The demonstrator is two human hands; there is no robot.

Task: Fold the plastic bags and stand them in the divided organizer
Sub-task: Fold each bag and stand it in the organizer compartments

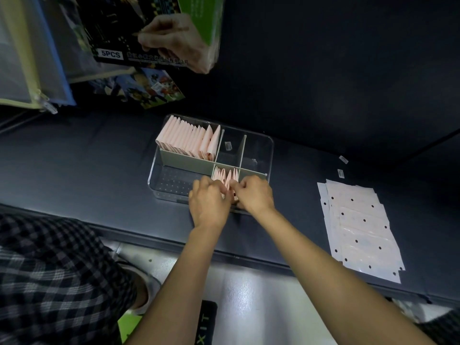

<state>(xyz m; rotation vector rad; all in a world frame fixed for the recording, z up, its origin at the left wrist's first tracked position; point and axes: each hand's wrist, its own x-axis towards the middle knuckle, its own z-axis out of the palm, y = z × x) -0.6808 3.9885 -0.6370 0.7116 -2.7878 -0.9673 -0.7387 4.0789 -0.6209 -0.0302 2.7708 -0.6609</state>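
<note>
A: Dark tabletop, one clear divided organizer. Full row of folded pink bags in back-left compartment.

B: Hands?

A: Left hand and right hand both pinch folded bags standing in front-middle compartment. One stack of flat bags lies right.

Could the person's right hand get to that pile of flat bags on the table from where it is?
Probably yes. The flat bags lie uncovered to the right of the right hand, with only bare table between them.
</note>
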